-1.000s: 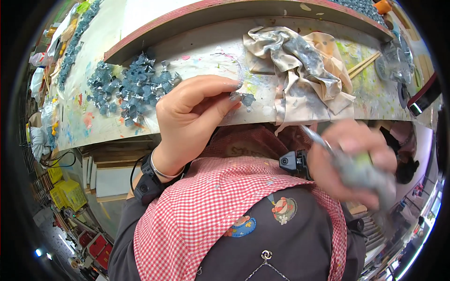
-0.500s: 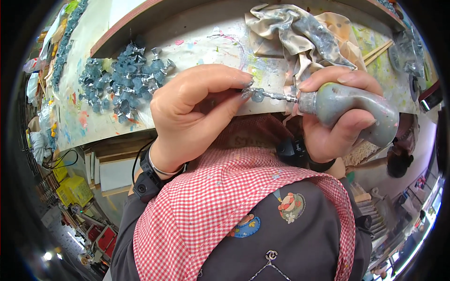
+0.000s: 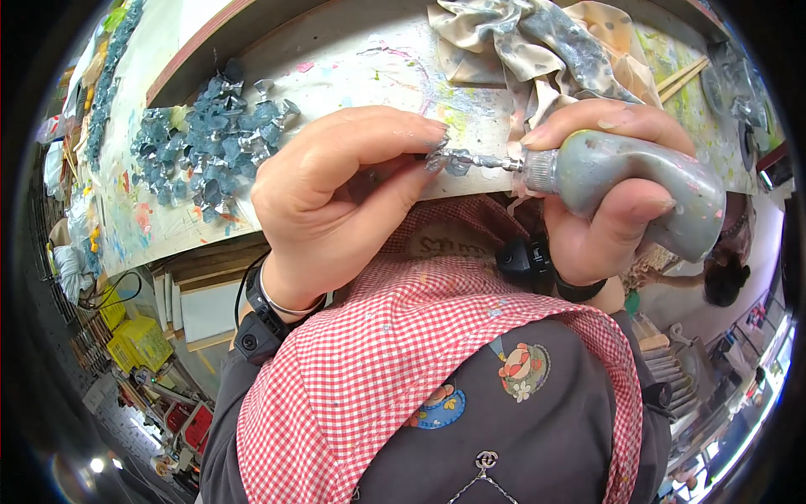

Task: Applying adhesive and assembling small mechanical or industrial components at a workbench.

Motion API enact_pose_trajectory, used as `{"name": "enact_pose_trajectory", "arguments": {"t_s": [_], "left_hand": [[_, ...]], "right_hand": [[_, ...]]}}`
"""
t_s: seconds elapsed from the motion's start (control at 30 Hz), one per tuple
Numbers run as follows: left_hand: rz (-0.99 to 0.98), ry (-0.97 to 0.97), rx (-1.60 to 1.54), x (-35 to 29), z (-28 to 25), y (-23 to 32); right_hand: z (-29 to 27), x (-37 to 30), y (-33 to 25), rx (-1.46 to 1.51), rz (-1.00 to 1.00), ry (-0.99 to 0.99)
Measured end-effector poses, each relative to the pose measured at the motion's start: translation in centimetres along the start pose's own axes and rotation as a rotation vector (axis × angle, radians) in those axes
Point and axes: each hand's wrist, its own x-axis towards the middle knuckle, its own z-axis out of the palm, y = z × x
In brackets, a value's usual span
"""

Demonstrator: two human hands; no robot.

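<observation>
My left hand (image 3: 340, 197) pinches a small blue-grey piece with silver paint on it (image 3: 454, 161) between thumb and forefinger, near the table's front edge. My right hand (image 3: 609, 181) is wrapped round a grey, paint-stained squeeze bottle (image 3: 646, 181) lying on its side. Its ribbed collar and thin metal nozzle (image 3: 502, 162) point left, and the tip meets the small piece. Silver smears mark my left fingertips. To the left of that hand, a heap of blue-grey pieces with silver edges (image 3: 214, 134) lies on the paint-spattered table (image 3: 353, 80).
A stained, crumpled cloth (image 3: 554, 50) lies at the back right, beside wooden sticks (image 3: 684, 77) and a clear plastic bag (image 3: 739, 97). A wooden rail (image 3: 197, 55) borders the table's far side. Yellow crates (image 3: 138, 343) stand low on the left. Another person (image 3: 722, 273) is at the far right.
The bottle's body has shifted slightly right and down, its nozzle still at the piece. My left hand has moved a little to the left, keeping its pinch.
</observation>
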Motion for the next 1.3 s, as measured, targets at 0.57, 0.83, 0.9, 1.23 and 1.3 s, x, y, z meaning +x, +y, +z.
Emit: {"name": "enact_pose_trajectory", "arguments": {"t_s": [0.57, 0.83, 0.9, 1.23, 1.3], "left_hand": [[0.246, -0.003, 0.129, 0.5, 0.1, 0.0], [0.314, -0.018, 0.137, 0.3, 0.2, -0.6], [0.360, 0.037, 0.126, 0.4, 0.4, -0.9], [0.360, 0.046, 0.130, 0.3, 0.6, -1.0], [0.370, 0.051, 0.144, 0.2, 0.5, -1.0]], "right_hand": [[-0.6, -0.2, 1.2, 0.133, -0.172, -0.003], [-0.4, 0.0, 0.2, -0.009, -0.112, -0.055], [-0.7, 0.0, 0.4, -0.020, -0.143, -0.079], [-1.2, -0.2, 0.8, -0.011, -0.165, -0.092], [-1.0, -0.4, 0.8, -0.002, -0.150, -0.079]]}}
